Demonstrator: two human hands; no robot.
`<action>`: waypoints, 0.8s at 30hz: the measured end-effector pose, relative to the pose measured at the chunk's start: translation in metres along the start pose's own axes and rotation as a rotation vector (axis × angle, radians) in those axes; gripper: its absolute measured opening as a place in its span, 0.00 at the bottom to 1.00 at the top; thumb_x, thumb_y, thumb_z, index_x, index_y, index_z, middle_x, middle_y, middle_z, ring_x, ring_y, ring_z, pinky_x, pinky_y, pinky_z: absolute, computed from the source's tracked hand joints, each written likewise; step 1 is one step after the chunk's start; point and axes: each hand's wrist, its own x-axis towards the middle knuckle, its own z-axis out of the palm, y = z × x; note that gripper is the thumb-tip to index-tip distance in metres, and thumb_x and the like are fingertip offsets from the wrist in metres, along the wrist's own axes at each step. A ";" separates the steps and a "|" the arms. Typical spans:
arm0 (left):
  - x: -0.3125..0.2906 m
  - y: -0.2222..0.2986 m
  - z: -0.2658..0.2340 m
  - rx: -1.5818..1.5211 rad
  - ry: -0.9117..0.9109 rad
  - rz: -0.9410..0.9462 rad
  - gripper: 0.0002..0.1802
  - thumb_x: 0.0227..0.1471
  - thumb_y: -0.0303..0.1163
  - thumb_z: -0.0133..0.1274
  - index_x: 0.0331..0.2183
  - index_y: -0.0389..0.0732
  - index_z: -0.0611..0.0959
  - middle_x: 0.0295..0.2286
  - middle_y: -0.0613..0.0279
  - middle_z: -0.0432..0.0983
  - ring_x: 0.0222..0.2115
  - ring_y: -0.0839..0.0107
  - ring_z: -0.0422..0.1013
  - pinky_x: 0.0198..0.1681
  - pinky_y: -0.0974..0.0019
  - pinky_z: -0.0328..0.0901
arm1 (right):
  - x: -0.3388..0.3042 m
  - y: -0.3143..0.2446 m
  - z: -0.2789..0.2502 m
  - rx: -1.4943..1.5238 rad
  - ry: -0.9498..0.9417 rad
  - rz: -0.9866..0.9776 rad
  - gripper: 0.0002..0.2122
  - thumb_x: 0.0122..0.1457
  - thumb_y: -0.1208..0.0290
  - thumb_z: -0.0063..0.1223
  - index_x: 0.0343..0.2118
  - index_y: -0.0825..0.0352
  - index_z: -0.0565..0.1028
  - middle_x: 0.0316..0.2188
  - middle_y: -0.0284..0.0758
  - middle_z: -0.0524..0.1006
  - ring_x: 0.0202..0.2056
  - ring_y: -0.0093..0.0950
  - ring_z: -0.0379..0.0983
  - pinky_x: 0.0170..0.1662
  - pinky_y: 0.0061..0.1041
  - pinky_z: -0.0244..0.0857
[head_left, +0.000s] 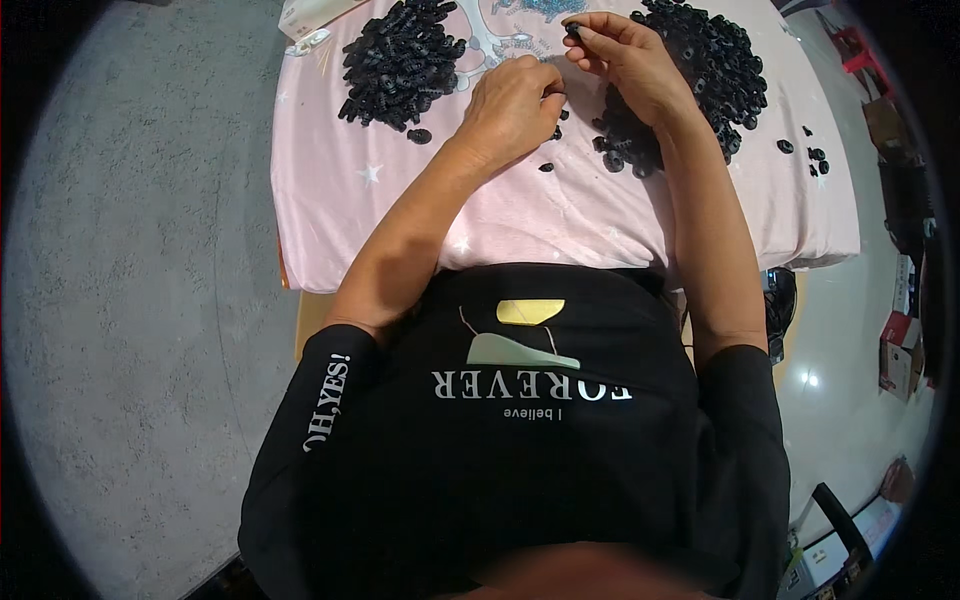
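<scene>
My right hand [632, 62] pinches a small black ring-like part [573, 30] between thumb and fingertips, raised above the pink cloth. My left hand [512, 105] lies lower and to its left, fingers curled down on the cloth beside a few small black pieces [561, 124]. What its fingertips hold, if anything, is hidden. Left of it spreads a pile of black ribbed, spiral-looking pieces [400, 62]. Under and beyond my right wrist lies a heap of black round parts [715, 62] with holes. One loose black piece [546, 168] rests nearer to me.
A pink star-patterned cloth [370, 215] covers the table. A white box [312, 14] stands at its far left corner. Several stray black parts [818, 158] lie near the right edge. On the floor to the right are cartons [900, 350] and a red object [858, 60].
</scene>
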 end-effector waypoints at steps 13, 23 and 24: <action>0.000 0.000 -0.003 -0.082 0.010 -0.062 0.07 0.50 0.30 0.55 0.29 0.37 0.83 0.29 0.51 0.76 0.35 0.51 0.74 0.42 0.54 0.68 | 0.003 0.005 -0.004 0.038 -0.046 -0.008 0.11 0.67 0.72 0.49 0.49 0.68 0.76 0.36 0.31 0.79 0.34 0.17 0.75 0.41 0.14 0.70; 0.002 -0.002 -0.014 -0.272 0.075 -0.138 0.05 0.54 0.25 0.53 0.34 0.34 0.79 0.30 0.49 0.78 0.32 0.51 0.75 0.39 0.57 0.68 | 0.004 0.007 -0.005 0.043 -0.086 -0.003 0.10 0.67 0.72 0.49 0.48 0.69 0.76 0.35 0.31 0.79 0.34 0.16 0.75 0.40 0.13 0.71; 0.002 -0.001 -0.014 -0.288 0.081 -0.131 0.05 0.54 0.24 0.53 0.34 0.34 0.78 0.29 0.49 0.78 0.32 0.52 0.76 0.38 0.58 0.68 | 0.004 0.007 -0.004 0.039 -0.084 0.000 0.10 0.67 0.72 0.49 0.48 0.69 0.76 0.35 0.31 0.79 0.34 0.16 0.75 0.40 0.13 0.71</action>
